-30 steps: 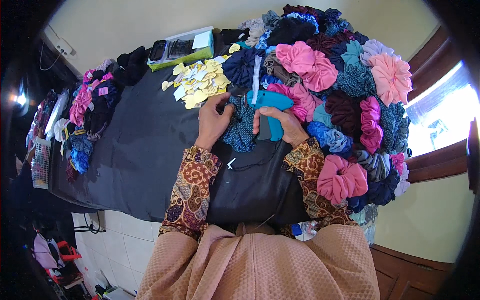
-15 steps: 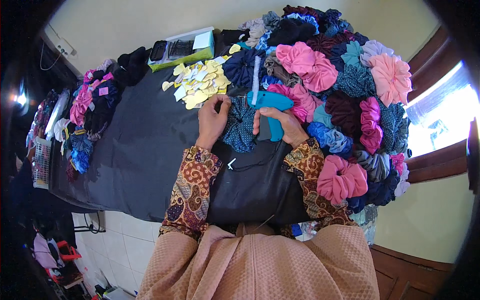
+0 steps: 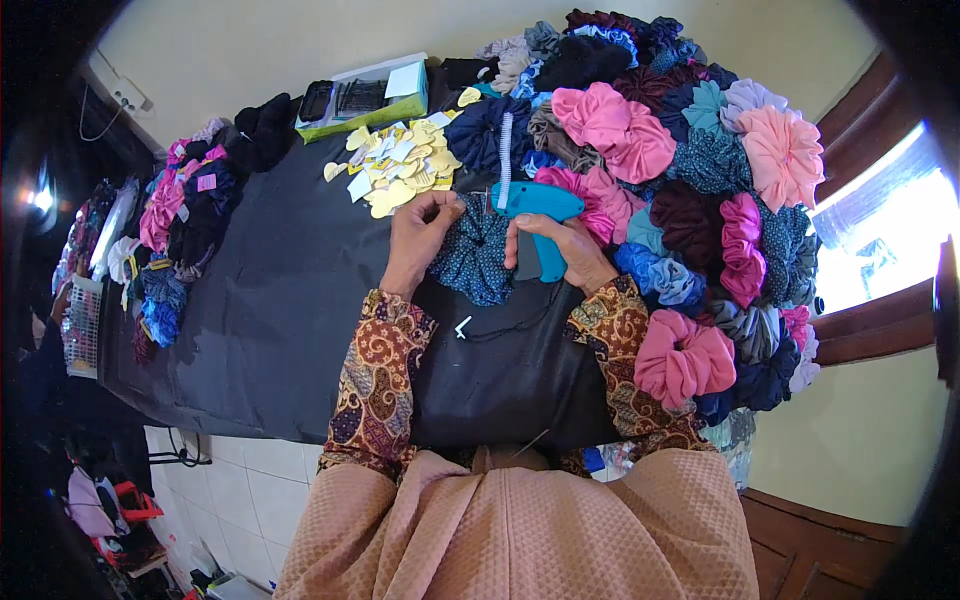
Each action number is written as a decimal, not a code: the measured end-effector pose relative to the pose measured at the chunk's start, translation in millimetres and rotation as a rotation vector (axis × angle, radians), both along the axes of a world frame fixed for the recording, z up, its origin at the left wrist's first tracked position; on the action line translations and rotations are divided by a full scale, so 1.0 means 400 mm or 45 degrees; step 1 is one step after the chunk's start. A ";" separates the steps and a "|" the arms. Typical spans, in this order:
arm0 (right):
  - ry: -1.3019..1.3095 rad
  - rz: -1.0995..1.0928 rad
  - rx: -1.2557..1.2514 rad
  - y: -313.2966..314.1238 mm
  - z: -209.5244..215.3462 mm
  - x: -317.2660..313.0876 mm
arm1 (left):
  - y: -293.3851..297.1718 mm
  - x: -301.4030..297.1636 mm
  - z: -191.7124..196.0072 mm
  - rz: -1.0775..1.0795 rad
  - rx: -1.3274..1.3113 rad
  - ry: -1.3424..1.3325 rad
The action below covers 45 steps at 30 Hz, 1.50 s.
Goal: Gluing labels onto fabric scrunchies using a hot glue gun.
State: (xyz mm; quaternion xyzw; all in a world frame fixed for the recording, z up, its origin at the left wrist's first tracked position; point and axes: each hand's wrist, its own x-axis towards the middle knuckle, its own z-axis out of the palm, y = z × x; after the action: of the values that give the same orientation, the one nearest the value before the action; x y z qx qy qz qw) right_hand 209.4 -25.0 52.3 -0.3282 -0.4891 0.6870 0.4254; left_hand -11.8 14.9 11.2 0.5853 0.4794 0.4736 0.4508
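Small workshop: scrunchie heap (image 3: 690, 222), tagging gun (image 3: 548, 203), cards (image 3: 405, 165).

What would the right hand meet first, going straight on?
Beyond its held teal tagging gun, the right hand would likely meet the dotted dark-blue scrunchie first; exact depth is unclear.

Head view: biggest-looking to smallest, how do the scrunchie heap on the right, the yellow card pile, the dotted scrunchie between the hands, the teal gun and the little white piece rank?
1. Scrunchie heap
2. Yellow card pile
3. Dotted scrunchie and teal gun: too close to rank, gun partly hidden
4. White piece
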 end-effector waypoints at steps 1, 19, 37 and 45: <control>0.000 -0.001 -0.001 -0.002 0.002 -0.002 | -0.006 0.007 0.010 0.011 -0.030 -0.135; -0.039 -0.063 0.020 -0.001 -0.009 -0.007 | -0.030 0.018 0.062 -0.100 -0.026 -0.521; -0.053 -0.051 0.019 -0.005 -0.005 -0.006 | -0.031 0.019 0.060 -0.171 -0.105 -0.561; 0.019 -0.086 0.020 -0.005 -0.003 -0.009 | -0.034 0.031 0.066 -0.103 -0.033 -0.473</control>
State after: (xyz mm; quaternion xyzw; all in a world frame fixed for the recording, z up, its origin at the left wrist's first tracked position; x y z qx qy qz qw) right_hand 205.9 -27.0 51.2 -0.3361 -0.4801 0.6709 0.4544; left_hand 0.4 1.1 37.6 0.5009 0.3701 0.5487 0.5577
